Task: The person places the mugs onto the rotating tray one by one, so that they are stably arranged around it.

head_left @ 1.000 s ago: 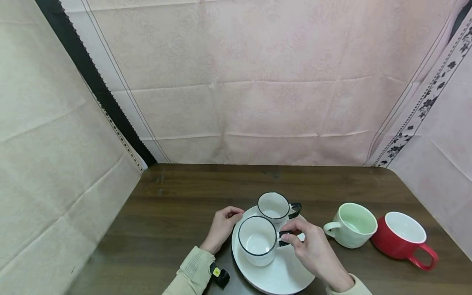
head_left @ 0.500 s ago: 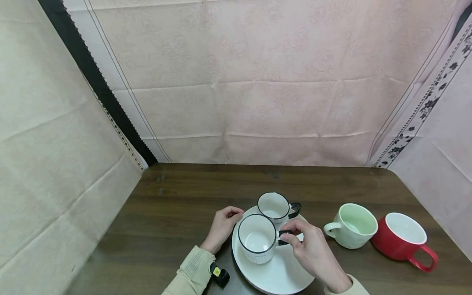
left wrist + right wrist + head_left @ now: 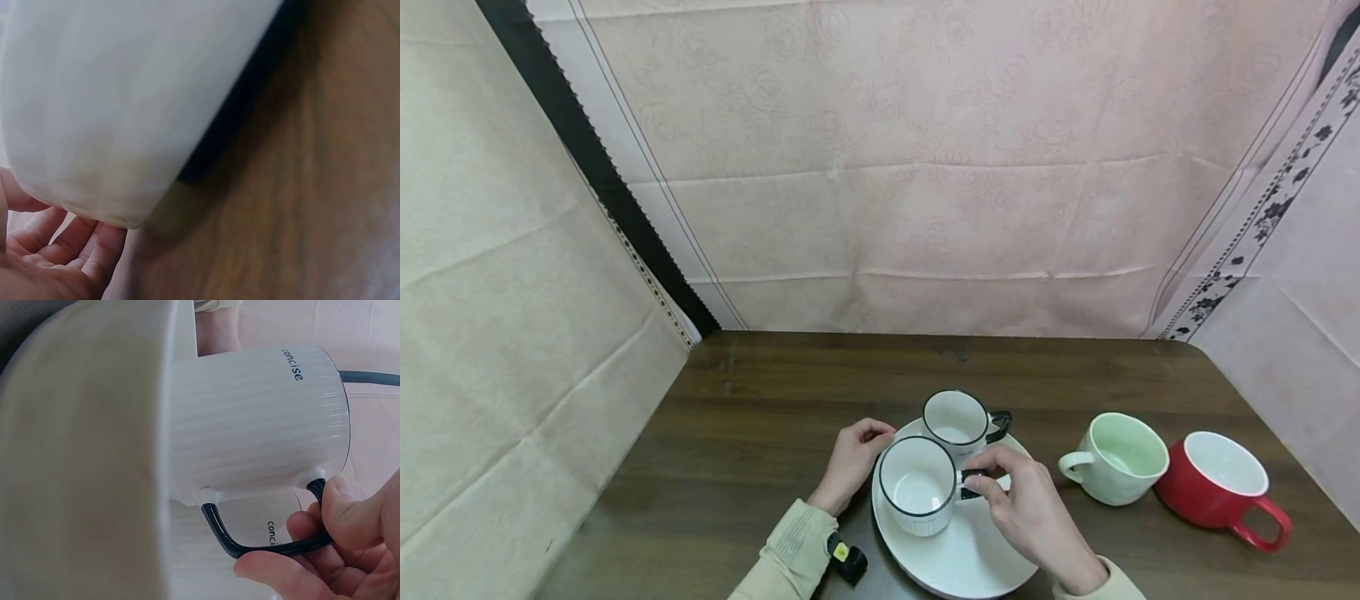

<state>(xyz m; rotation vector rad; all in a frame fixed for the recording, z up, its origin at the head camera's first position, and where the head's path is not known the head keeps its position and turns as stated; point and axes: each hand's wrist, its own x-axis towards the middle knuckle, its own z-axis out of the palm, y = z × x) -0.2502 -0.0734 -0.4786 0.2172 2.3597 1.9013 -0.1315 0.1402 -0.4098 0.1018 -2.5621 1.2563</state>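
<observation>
My right hand pinches the black handle of the nearer white mug, which has a dark rim and the word "concise" on its side. That mug stands upright over the left part of a round white plate. A second white mug of the same kind sits just behind it, its handle pointing right. On the plate's left edge, my left hand grips the rim; the left wrist view has its fingers curled at the edge of the plate's ribbed side.
A pale green mug and a red mug with a white inside stand on the wooden table to the right. Light cloth hangs behind the table and along both sides. A dark grey surface shows under the plate's left.
My right hand has shifted the nearer mug slightly to the left and a little back over the plate. The left hand, the rear mug and the coloured mugs look unmoved.
</observation>
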